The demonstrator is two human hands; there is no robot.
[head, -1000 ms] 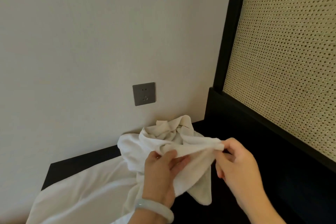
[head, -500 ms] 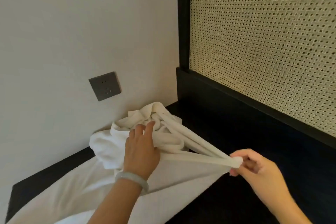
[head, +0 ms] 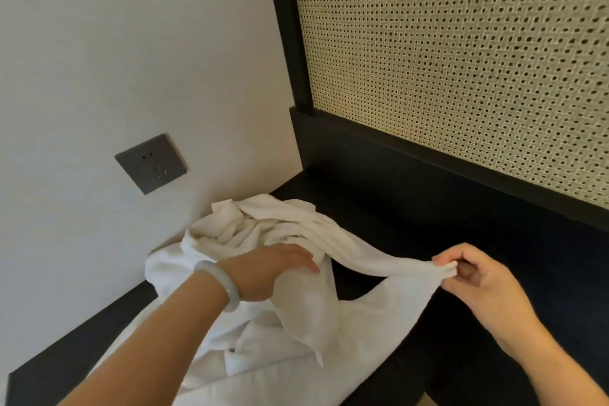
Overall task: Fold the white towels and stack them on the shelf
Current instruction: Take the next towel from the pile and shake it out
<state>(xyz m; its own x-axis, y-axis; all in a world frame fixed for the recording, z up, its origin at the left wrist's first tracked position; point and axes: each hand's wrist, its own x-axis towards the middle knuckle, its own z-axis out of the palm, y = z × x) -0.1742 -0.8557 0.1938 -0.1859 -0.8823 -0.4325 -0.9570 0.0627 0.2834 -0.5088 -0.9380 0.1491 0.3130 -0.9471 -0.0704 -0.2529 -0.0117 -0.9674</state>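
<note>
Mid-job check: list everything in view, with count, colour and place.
crumpled towels: count unclear, white, heaped against the wall
stretched towel: one, white, drawn taut rightward from the heap
flat cloth: one, white, bottom centre
shelf: one, black, under the towels
socket: one, dark grey, on the wall
wall: white, left
cane panel: one, beige, black frame, right
bracelet: one, pale, left wrist
left hand: rests on the heap
right hand: grip pinches the stretched towel's edge

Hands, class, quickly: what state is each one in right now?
Left hand: open, pressing on the white towel pile.
Right hand: closed, fingers pinching a towel edge.
</note>
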